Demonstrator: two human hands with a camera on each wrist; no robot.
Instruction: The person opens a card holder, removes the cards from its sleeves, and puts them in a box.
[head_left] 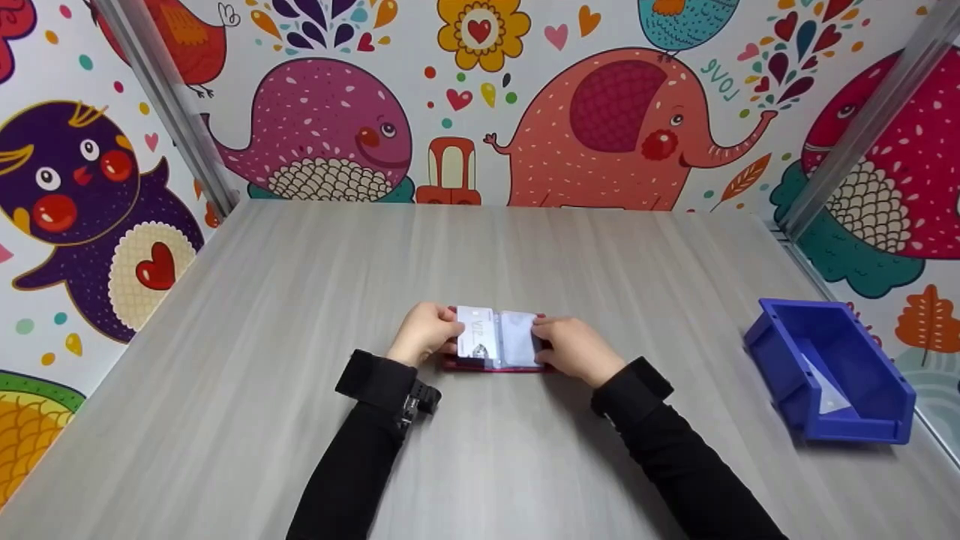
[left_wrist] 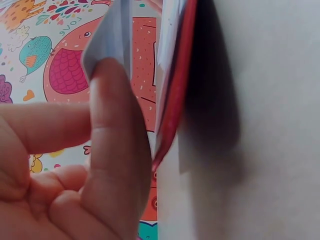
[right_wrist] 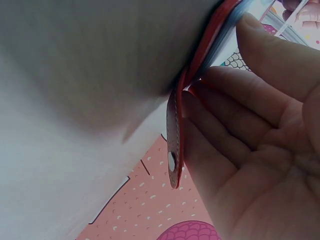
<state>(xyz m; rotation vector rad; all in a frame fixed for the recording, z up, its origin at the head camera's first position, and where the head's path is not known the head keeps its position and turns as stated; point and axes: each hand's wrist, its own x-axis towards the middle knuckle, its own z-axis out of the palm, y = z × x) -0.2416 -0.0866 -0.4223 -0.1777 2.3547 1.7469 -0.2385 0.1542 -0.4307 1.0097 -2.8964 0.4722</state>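
Observation:
A red card holder (head_left: 499, 369) lies spread on the table in front of me, its clear sleeves facing up. Over its left half is a white card (head_left: 475, 334) with "VIP" printed on it. My left hand (head_left: 427, 330) pinches this card by its left edge; the left wrist view has the card (left_wrist: 107, 47) raised from the red cover (left_wrist: 175, 95). Whether it sits inside a sleeve I cannot tell. On the other side my right hand (head_left: 581, 346) grips the holder, thumb on the sleeves and fingers at the red cover. The strap (right_wrist: 174, 140) with its metal snap sticks out beside those fingers.
A blue plastic bin (head_left: 847, 427) stands at the table's right side with a white card (head_left: 829, 394) inside. Printed panels (head_left: 465, 97) on metal posts border the back and sides of the wood-grain table (head_left: 300, 277).

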